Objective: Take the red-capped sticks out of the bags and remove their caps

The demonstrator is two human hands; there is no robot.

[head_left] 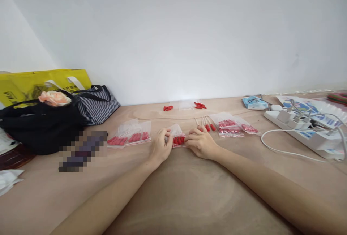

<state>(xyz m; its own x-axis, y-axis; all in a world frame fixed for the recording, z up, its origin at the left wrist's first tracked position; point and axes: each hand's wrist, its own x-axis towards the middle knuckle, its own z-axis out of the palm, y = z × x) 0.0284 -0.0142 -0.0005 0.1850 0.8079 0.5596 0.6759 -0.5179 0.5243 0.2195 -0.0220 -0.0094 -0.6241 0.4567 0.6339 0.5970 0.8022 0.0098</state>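
Forearms, two, lay nearest on the table (176, 199), both running up toward twelve o'clock.

Left hand (160, 147): fingers curled, thumb and fingertips pinching the left end of the small clear bag (177, 138).
Right hand (201, 143): curled the same way, pinching the bag's right end.
Small clear bag: one, flat on the table between my two hands, holding a cluster of red pieces too crowded to count.

Handling, as I judged it: the bag was best kept flat on the table and gripped by the plastic edge alone, not by the contents. Equal pressure from both sides would keep the pieces from sliding out.

Count, left to right, with clock bearings taken from the held bag:
- Ten o'clock, well apart: yellow bag (40, 81), one; black bag (40, 124), one; striped bag (97, 106), one.
- Nine o'clock, near: filled bags (131, 137), two certain and overlapping; a possible third behind could not be confirmed.
- Twelve o'clock, by the wall: red heaps (168, 108), two, with pale sticks (186, 105) between them, too fine to count.
- One o'clock: red-tipped sticks (206, 124), about four.
- Two o'clock: packed bags (230, 126), three, overlapping.
- Beyond them: face mask (253, 102), one.
- Three o'clock: power strip (306, 134), one; white cable (282, 148), one.
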